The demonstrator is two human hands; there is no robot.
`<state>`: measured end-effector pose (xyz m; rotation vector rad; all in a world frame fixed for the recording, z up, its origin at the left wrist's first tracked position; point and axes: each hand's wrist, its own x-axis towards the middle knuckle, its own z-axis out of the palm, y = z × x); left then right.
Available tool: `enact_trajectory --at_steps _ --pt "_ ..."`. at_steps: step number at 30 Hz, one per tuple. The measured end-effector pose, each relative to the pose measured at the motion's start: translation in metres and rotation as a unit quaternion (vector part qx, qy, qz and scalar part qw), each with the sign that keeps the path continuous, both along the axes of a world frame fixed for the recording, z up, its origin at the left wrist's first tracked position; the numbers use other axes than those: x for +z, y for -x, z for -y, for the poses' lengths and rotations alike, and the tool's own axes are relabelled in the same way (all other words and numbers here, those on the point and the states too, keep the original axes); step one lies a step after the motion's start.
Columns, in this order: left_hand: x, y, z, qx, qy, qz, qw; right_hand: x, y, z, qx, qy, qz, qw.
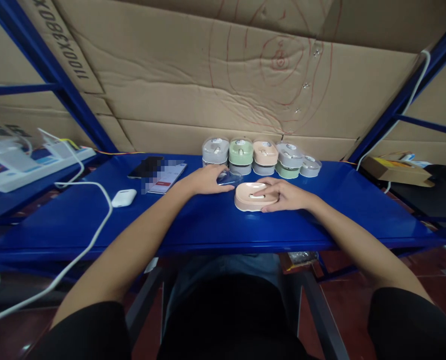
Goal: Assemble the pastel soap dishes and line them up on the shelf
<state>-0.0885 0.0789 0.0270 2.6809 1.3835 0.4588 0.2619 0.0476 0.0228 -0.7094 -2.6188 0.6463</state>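
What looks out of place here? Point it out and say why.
A white cable trails untidily across the left side of the table. The rightmost box stands singly, unlike the stacked pairs beside it. The pink box at the right hand sits flat, and no spill shows.

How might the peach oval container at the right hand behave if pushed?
The peach oval container would probably slide rather than tip, being low and broad on the blue tabletop. Its even, molded-looking shape suggests stiffness, and its glossy top may be slippery.

Smooth plastic box (247,200), glossy clear lid (233,178), shiny tabletop (203,220), matt cardboard (155,75)
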Motion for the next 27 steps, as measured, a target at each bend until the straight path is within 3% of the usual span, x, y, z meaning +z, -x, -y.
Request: enact_trajectory --at_steps 8,17,22,27 --pt "-0.010 0.007 -0.012 -0.016 0.001 -0.008 1.000 0.002 0.001 0.004 0.007 0.000 0.001 1.000" --pt "-0.011 0.006 -0.012 -0.018 0.001 -0.013 1.000 0.008 0.004 0.008 0.002 -0.011 -0.008 1.000" --pt "-0.013 0.007 -0.014 -0.017 0.012 -0.017 1.000 0.026 -0.016 0.002 -0.054 -0.056 -0.016 0.997" --pt "-0.013 0.004 -0.011 -0.035 0.005 -0.020 0.999 0.040 -0.051 -0.012 -0.201 -0.063 0.049 0.976"
